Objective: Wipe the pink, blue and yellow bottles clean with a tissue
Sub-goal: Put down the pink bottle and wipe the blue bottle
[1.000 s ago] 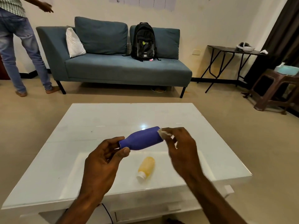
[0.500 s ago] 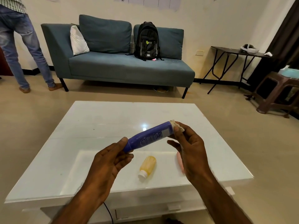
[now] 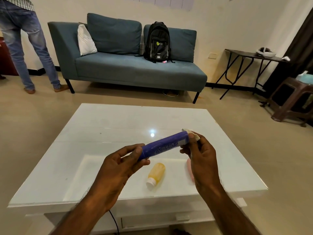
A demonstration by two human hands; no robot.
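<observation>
A blue sofa (image 3: 135,65) stands against the far wall with a black backpack (image 3: 158,43) and a white cushion (image 3: 86,41) on it, and a person in jeans (image 3: 25,48) stands at the far left. A dark folding table (image 3: 250,56) and a brown stool (image 3: 294,100) are at the far right. Nearer is a white glass-topped table (image 3: 101,126).

Above the table's near half, the left hand (image 3: 118,168) grips the near end of the blue bottle (image 3: 165,145) between thumb and fingers. The bottle is held off the table, tilted up toward the far right. The right hand (image 3: 201,158) pinches a small crumpled tissue (image 3: 193,133) against the bottle's far end.

The yellow bottle (image 3: 156,173) lies on its side on the table, white cap toward the near edge, below the blue one. The pink bottle (image 3: 189,168) lies just right of it, mostly hidden behind the right hand.
</observation>
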